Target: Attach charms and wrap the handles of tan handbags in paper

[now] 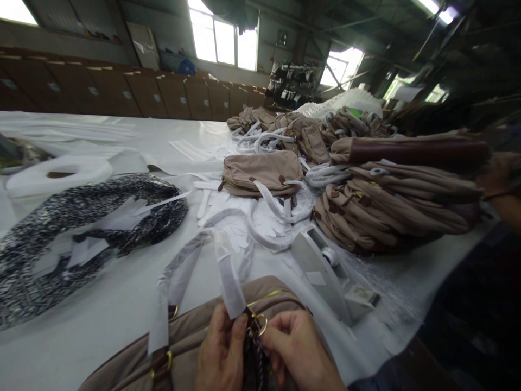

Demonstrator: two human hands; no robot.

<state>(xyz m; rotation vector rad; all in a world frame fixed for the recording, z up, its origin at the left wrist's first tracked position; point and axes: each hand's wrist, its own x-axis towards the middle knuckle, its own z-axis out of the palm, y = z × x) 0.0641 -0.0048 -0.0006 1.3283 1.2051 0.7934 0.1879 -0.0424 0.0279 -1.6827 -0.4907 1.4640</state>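
A taupe handbag [187,331] with brown trim and gold hardware lies before me at the bottom. White wrapping covers its two handles [228,271]. My left hand [223,347] is closed on the lower end of one wrapped handle, thumb and fingers beside the metal fitting. Between the hands is a gold ring [260,325], pinched by the thumb and forefinger of my right hand [297,345]. A dark braided cord [259,361] hangs below the ring, partly hidden by the fingers.
A grey tape dispenser [323,271] stands right of the handbag. Another taupe bag [262,168] lies ahead, with stacked bags [399,212] to the right. Black-and-white patterned material [142,228] lies left. At the right edge is another person's arm [504,201].
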